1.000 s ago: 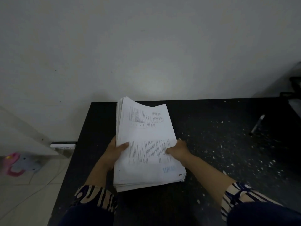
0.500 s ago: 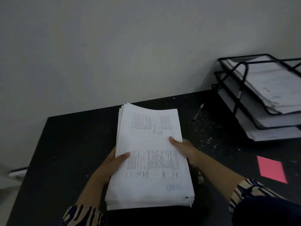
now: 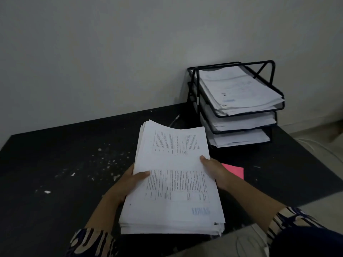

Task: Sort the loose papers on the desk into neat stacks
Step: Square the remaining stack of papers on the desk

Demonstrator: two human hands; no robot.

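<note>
Nearest, at 6 o'clock, the stack [image 3: 172, 184] of printed sheets sits lifted between both hands, its near end thick and slightly ragged, with a dark mark at the near right corner. The left hand [image 3: 128, 182] grips the stack's left edge at about 9 o'clock of the stack, thumb laid across the top sheet and the other fingers hidden beneath. The right hand [image 3: 213, 168] grips the right edge at about 3 o'clock, thumb on top and fingers curled under. The far end of the stack fans a little, the sheets not flush.

Just past the right hand, at 2 o'clock, a pink note [image 3: 235, 171] lies flat on the black desk [image 3: 55, 154]. White flecks dot the desk at 10 o'clock.

Farther, at 1 o'clock against the wall, a black wire tray [image 3: 233, 101] of three tiers holds papers on every tier. A pen [image 3: 174, 119] lies just beside its left foot.

The step in hand looks like squaring the stack before placing it. To do it well I would keep both thumbs pressing down so no top sheet slides, stand the stack on one edge and tap it on the desk until the fanned end closes, then lay it down clear of the note and pen, edges parallel to the desk's front.
</note>
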